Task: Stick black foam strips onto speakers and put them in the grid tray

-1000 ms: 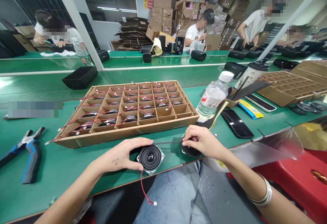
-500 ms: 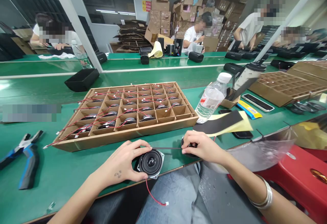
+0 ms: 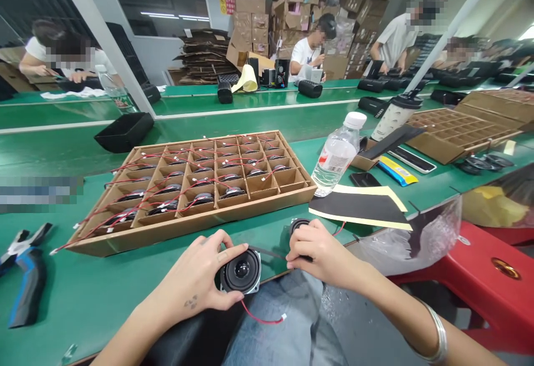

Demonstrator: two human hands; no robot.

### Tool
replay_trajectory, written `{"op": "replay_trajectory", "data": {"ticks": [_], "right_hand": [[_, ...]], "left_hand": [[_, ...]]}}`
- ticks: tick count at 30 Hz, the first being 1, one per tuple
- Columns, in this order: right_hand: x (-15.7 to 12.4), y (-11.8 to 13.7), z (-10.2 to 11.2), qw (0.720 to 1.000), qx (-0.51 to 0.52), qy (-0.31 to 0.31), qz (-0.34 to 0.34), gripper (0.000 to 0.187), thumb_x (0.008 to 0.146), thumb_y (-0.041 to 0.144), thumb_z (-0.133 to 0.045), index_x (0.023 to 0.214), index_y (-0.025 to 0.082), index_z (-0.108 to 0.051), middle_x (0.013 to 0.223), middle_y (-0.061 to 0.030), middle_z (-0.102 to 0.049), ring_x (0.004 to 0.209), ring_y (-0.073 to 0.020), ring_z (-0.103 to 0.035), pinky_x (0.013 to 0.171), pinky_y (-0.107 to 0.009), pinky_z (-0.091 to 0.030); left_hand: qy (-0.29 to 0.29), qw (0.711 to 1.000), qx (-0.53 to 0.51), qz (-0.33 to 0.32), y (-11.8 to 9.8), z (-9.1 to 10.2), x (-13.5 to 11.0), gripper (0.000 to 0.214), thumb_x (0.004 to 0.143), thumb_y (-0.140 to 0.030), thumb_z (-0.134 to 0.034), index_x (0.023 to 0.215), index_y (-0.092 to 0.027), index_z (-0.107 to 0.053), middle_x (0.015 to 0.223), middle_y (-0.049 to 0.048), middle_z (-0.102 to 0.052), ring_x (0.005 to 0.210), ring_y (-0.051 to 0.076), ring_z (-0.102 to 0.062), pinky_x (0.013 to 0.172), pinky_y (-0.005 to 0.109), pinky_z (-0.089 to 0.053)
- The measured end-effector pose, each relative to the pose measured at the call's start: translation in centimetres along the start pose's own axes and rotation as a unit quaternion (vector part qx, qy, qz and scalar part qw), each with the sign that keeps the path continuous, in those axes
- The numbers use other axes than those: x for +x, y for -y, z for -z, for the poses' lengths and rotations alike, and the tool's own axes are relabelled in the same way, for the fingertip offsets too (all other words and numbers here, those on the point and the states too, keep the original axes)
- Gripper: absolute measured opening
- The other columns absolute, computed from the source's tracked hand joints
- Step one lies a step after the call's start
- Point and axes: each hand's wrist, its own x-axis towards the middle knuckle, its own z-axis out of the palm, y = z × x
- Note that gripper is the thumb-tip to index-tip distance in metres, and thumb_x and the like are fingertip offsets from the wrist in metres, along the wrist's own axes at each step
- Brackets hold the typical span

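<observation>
My left hand (image 3: 208,277) is closed round the rim of a small round speaker (image 3: 241,271) with a black cone and a metal frame. A red wire with a white plug (image 3: 267,320) hangs from it over my lap. A thin black strip (image 3: 271,252) stretches from the speaker's upper edge to my right hand (image 3: 311,249), whose fingertips pinch its far end. Just behind those fingers a second speaker (image 3: 298,224) lies on the table, partly hidden. Beyond both hands stands a divided cardboard tray (image 3: 200,221) holding several speakers with red wires.
A water bottle (image 3: 337,154) stands right of the tray, beside black sheets on yellow backing paper (image 3: 361,206). Pliers (image 3: 27,277) lie at the left. A red stool (image 3: 488,266) is at my right. Co-workers sit and stand across the green conveyor (image 3: 250,111).
My right hand has come slightly nearer and lower, and the strip now slopes down toward it. The view has shifted a little. The left hand still grips the speaker.
</observation>
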Motion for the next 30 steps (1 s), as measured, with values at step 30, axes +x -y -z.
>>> {"op": "replay_trajectory", "data": {"ticks": [30], "right_hand": [[4.1,-0.1,-1.0,0.956,0.275,-0.029,-0.094,0.012,0.085,0.019,-0.052,0.085,0.016,-0.064,0.061,0.0015,-0.062,0.050,-0.0094,-0.057,0.053,-0.019,-0.045]], "left_hand": [[0.001,0.997,-0.045,0.060,-0.9,0.1,0.4,0.086,0.059,-0.060,-0.067,0.131,-0.026,-0.035,0.123,0.0094,-0.045,0.104,0.028,-0.049,0.088,0.042,-0.036]]}}
